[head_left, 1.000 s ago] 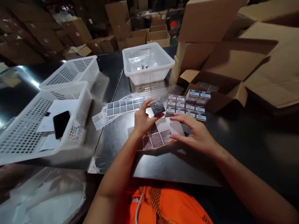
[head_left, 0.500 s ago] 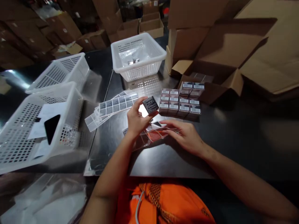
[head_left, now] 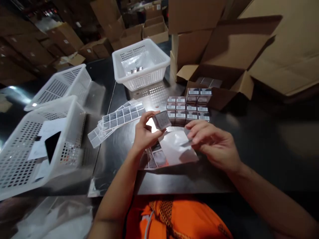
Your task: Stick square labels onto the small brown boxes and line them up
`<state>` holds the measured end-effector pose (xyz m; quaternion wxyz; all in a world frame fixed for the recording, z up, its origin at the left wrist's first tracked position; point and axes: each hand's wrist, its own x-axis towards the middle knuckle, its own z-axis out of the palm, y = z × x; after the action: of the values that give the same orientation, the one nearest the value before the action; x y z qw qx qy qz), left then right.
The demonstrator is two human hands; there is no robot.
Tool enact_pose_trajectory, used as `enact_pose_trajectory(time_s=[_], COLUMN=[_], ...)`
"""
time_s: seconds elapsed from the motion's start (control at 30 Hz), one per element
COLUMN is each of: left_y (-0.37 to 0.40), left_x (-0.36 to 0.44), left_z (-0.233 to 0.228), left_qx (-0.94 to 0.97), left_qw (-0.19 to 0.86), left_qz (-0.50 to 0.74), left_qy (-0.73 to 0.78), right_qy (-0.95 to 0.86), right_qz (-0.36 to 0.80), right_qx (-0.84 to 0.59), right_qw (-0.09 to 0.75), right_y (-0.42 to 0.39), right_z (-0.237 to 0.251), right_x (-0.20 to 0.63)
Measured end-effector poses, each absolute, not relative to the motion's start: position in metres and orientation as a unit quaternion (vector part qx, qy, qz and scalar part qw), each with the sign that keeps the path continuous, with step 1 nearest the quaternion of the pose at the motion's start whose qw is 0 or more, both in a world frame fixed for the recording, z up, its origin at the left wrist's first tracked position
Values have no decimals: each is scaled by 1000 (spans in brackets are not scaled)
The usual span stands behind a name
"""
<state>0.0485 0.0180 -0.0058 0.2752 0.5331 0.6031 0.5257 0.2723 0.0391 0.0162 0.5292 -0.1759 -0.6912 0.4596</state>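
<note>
Small box held up over a sticker sheet on the bench

The left hand [head_left: 143, 134] grips a small box [head_left: 161, 120] in its fingertips, above the sticker sheet [head_left: 171, 149]; the right hand [head_left: 214, 146] pinches that sheet's edge, fingers curled. Just beyond lie rows of labelled boxes [head_left: 189, 108]. A white basket [head_left: 141, 63] holds clear bags; another basket [head_left: 32, 146] holds papers and a phone [head_left: 51, 144].

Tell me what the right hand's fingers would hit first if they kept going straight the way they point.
The right hand points left, toward the small box pinched in the left hand. That box would probably come first, though depth is unclear; the fingers could pass just below it, over the sticker sheet.
</note>
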Motion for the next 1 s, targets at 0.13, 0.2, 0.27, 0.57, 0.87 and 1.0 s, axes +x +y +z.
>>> enact_pose_trajectory(time_s=[0.13, 0.2, 0.27, 0.57, 0.87, 1.0], left_y=[13, 10, 8, 4, 0, 1], left_x=[59, 64, 69, 75, 77, 77], left_z=[-6, -6, -6, -8, -9, -8], left_qx=[604, 630, 645, 656, 656, 662], left_qw=[282, 284, 279, 237, 231, 220], left_qz=[495, 484, 486, 482, 476, 473], left_qy=[557, 537, 520, 530, 537, 538], right_qy=[-558, -541, -536, -526, -532, -528], right_qz=[583, 615, 630, 620, 601, 605], right_qx=[-271, -306, -319, -360, -379, -377], right_qw=[524, 486, 464, 459, 460, 461], right_y=[49, 51, 50, 43, 43, 44], right_z=[18, 19, 20, 21, 16, 15], right_x=[281, 284, 285, 278, 276, 276])
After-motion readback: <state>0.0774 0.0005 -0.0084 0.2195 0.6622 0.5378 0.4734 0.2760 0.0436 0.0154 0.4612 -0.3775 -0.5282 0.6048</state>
